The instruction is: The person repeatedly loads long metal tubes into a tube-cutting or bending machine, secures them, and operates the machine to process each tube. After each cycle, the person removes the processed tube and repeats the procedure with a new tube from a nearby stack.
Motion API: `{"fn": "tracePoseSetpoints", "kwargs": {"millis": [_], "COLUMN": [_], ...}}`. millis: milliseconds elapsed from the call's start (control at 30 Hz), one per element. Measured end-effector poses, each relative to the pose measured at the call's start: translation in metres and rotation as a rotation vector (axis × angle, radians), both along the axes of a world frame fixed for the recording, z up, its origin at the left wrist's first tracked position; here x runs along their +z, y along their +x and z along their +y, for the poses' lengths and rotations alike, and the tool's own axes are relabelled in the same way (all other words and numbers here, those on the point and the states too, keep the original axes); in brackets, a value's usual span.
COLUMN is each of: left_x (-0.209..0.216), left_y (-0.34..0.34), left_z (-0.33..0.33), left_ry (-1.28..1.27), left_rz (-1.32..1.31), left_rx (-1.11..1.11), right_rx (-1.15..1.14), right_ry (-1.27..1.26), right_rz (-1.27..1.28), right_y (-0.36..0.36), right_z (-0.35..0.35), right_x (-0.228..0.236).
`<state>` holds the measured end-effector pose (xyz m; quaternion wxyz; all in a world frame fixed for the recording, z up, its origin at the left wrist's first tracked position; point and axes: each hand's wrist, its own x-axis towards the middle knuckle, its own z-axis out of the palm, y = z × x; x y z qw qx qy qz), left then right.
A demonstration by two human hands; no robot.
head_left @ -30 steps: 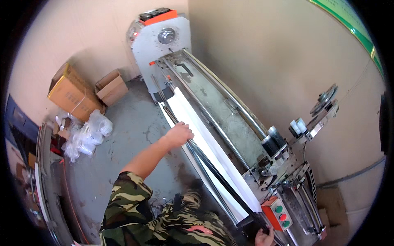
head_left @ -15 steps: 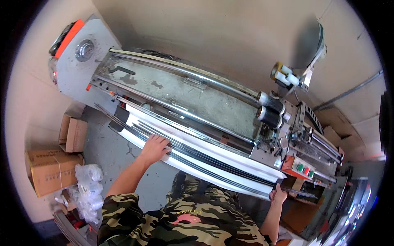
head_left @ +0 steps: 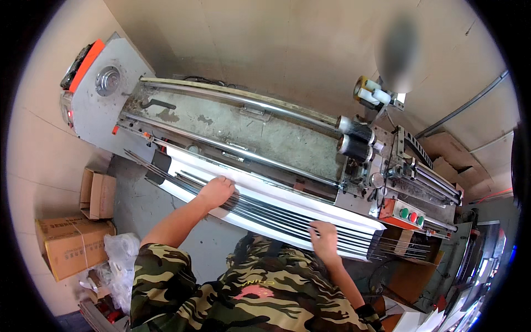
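Several long thin dark rods (head_left: 276,216) lie side by side along a white trough-like tray (head_left: 193,159) on the machine's near side. Over the rods left of the middle, my left hand (head_left: 218,192) has its fingers curled down on them. My right hand (head_left: 324,240) is closed at the rods farther right, fingertips bent onto them; its thumb is hidden. Dark patches cover the tray at both ends. The rod ends stick out past the tray, fanned apart at the right and closer together at the left.
Behind the tray runs a long machine with steel rails (head_left: 243,148), black rollers (head_left: 357,139) and a button box (head_left: 406,214). A hook-shaped wrench (head_left: 159,103) lies on its bed. Cardboard boxes (head_left: 72,240) and clear plastic wrap (head_left: 121,254) stand at the left.
My right hand has left the rods' right end and moved left along them. The rods there have spread out from a tight bunch. My left hand has shifted slightly right and up.
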<state>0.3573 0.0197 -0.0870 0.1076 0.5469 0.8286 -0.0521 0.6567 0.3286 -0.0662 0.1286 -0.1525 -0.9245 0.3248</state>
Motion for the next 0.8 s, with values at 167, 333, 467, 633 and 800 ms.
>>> {"fn": "tracePoseSetpoints", "kwargs": {"millis": [167, 333, 467, 633, 800], "left_x": [0.048, 0.153, 0.184, 0.183, 0.180], "left_y": [0.011, 0.048, 0.041, 0.011, -0.037], "left_z": [0.008, 0.034, 0.039, 0.093, 0.240], "left_ry": [-0.019, 0.107, 0.197, 0.134, 0.662], "left_rz": [0.107, 0.029, -0.323, -0.550, -0.770], "left_rx": [0.038, 0.092, 0.318, 0.181, 0.159], "right_rx": [0.239, 0.257, 0.235, 0.206, 0.036], "right_ry": [0.017, -0.090, -0.255, -0.111, 0.130], "right_rz": [0.090, -0.251, -0.519, -0.628, -0.388], "right_y": [-0.043, -0.073, -0.077, -0.075, -0.075], "right_z": [-0.021, -0.028, -0.010, 0.014, 0.057], "right_x": [0.021, 0.043, 0.090, 0.123, 0.151]}}
